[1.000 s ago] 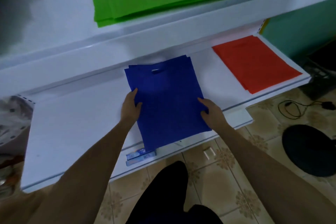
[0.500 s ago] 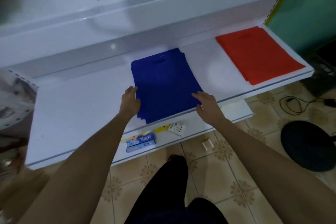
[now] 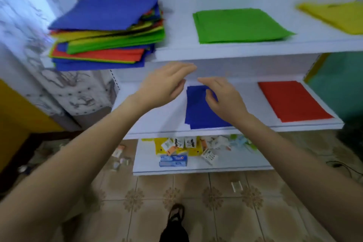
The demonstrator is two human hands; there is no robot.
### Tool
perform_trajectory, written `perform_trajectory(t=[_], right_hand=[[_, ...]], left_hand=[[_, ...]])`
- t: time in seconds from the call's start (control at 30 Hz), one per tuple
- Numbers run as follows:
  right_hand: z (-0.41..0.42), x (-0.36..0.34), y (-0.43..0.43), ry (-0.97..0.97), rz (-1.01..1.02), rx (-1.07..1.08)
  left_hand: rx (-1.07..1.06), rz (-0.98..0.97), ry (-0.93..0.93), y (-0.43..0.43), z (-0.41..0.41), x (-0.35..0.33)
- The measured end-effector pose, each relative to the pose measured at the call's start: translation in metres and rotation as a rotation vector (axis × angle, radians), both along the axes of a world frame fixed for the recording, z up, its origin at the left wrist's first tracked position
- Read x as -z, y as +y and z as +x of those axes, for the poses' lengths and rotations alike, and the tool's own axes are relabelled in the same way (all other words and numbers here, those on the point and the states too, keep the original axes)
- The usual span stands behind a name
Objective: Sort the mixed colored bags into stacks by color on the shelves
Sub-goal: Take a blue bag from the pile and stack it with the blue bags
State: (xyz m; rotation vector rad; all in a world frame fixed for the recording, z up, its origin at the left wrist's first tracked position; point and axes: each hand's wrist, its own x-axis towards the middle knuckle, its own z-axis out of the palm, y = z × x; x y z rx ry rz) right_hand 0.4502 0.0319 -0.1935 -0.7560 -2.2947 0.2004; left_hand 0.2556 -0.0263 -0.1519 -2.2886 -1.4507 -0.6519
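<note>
Both hands hover empty, holding nothing: the left hand (image 3: 165, 82) has loosely stretched fingers, the right hand (image 3: 222, 100) is relaxed above the blue stack (image 3: 198, 112) on the middle shelf (image 3: 161, 122). Each color keeps its own spot — green stack (image 3: 239, 25) and yellow stack (image 3: 337, 15) above, red stack (image 3: 292, 100) beside blue. The mixed pile (image 3: 106, 31), top left, looks like the next source — nothing blocks it. Small boxes (image 3: 188, 147) clutter the bottom shelf (image 3: 196, 170).

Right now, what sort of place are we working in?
Probably a small shop or its stockroom. White tiered shelves hold a mixed pile of coloured bags. The bottom shelf carries toothpaste boxes and small packets of goods. The floor is patterned tile.
</note>
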Motion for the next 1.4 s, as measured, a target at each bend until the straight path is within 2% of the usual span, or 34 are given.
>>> perform_trajectory(t=[0.1, 0.2, 0.33, 0.47, 0.6, 0.73, 0.9, 1.03, 1.17, 1.33, 1.4], right_hand=[[-0.027, -0.047, -0.011, 0.143, 0.0, -0.013], [-0.054, -0.077, -0.019, 0.243, -0.053, -0.07], [-0.098, -0.096, -0.018, 0.262, -0.128, -0.127], [-0.15, -0.112, -0.015, 0.325, -0.203, -0.119], [-0.194, -0.126, -0.009, 0.342, -0.274, -0.051], [-0.233, -0.134, 0.009, 0.325, -0.37, 0.135], [-0.251, -0.129, 0.03, 0.24, -0.498, 0.325], [-0.256, -0.125, 0.038, 0.27, -0.582, 0.379], [-0.256, -0.126, 0.045, 0.327, -0.602, 0.436], [-0.248, -0.133, 0.057, 0.421, -0.724, 0.455], [-0.243, -0.134, 0.059, 0.439, -0.766, 0.443]], left_hand=[[-0.044, 0.097, 0.045, -0.023, -0.024, -0.055], [-0.184, 0.128, -0.056, -0.038, -0.065, -0.092], [-0.379, 0.095, -0.227, -0.044, -0.132, -0.11], [-0.484, 0.004, -0.303, -0.039, -0.193, -0.108], [-0.502, -0.098, -0.313, -0.019, -0.239, -0.108], [-0.51, -0.168, -0.33, 0.008, -0.278, -0.112], [-0.546, -0.353, -0.278, 0.036, -0.298, -0.114], [-0.558, -0.51, -0.254, 0.048, -0.302, -0.108], [-0.526, -0.434, -0.208, 0.047, -0.295, -0.101], [-0.444, -0.381, -0.371, 0.043, -0.305, -0.104], [-0.462, -0.375, -0.377, 0.043, -0.309, -0.106]])
